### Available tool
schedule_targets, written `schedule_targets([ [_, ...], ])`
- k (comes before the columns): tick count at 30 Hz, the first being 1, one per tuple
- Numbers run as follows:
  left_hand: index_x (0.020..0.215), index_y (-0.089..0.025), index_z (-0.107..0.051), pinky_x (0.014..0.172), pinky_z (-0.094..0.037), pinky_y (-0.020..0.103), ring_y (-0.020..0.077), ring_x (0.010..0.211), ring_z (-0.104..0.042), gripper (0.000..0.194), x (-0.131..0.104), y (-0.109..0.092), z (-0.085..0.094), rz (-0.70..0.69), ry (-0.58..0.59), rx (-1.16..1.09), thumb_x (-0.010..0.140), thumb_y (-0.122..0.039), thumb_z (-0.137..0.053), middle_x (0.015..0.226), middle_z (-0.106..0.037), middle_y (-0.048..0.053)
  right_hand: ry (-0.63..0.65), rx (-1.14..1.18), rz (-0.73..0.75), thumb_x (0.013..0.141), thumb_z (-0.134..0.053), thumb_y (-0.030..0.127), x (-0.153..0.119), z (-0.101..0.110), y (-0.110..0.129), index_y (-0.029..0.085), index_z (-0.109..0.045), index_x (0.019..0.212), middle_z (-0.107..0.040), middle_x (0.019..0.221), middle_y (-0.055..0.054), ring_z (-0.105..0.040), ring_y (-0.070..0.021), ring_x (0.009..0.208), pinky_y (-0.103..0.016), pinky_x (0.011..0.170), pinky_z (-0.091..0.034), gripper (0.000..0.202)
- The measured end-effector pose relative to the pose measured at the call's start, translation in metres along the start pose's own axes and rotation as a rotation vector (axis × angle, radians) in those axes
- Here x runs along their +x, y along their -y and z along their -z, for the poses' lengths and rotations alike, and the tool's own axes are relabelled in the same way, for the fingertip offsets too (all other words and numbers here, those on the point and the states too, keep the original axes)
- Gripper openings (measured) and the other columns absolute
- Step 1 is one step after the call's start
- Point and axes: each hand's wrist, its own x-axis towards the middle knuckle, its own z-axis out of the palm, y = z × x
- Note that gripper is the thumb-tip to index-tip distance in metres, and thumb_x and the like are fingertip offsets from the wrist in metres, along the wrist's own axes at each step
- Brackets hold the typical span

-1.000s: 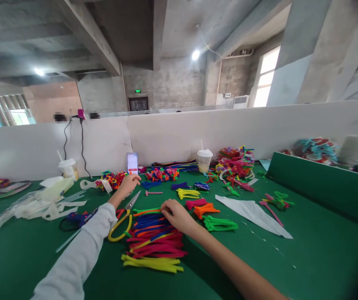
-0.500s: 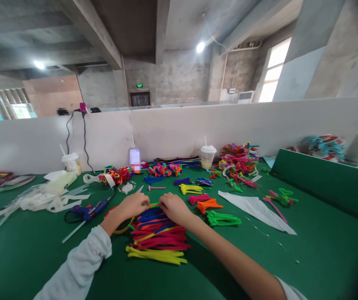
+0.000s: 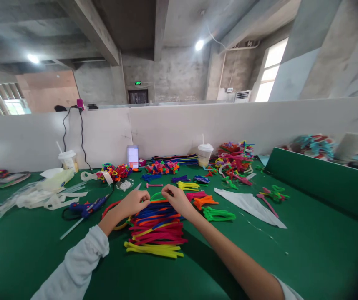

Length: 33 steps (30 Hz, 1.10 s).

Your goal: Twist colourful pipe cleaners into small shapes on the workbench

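The left hand [image 3: 135,202] and right hand [image 3: 176,200] pinch a green stem [image 3: 156,195] at mid-frame, seemingly half-bent; bunched stems [image 3: 218,214] right of centre look done, straight stems [image 3: 157,234] at lower centre unworked.

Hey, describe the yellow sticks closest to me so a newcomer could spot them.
On the green table, find the colourful pile by the left hand and right hand. The yellow sticks form its nearest edge, beside pinkish-red sticks. Unlike the yellow bundle farther back, they lie nearer you than both hands.
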Motion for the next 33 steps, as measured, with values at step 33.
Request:
schedule_targets([
  [33, 0.06, -0.015, -0.045, 0.051, -0.038, 0.02, 0.0062, 0.048, -0.047, 0.022, 0.003, -0.03, -0.035, 0.247, -0.286, -1.267, 0.063, -0.027, -0.064, 0.052, -0.046, -0.006, 0.126, 0.707, -0.241, 0.069, -0.058, 0.039, -0.016, -0.029, 0.004, 0.016, -0.053, 0.065, -0.054, 0.06, 0.002, -0.044, -0.0089, 0.054, -0.022, 0.054, -0.032, 0.024],
])
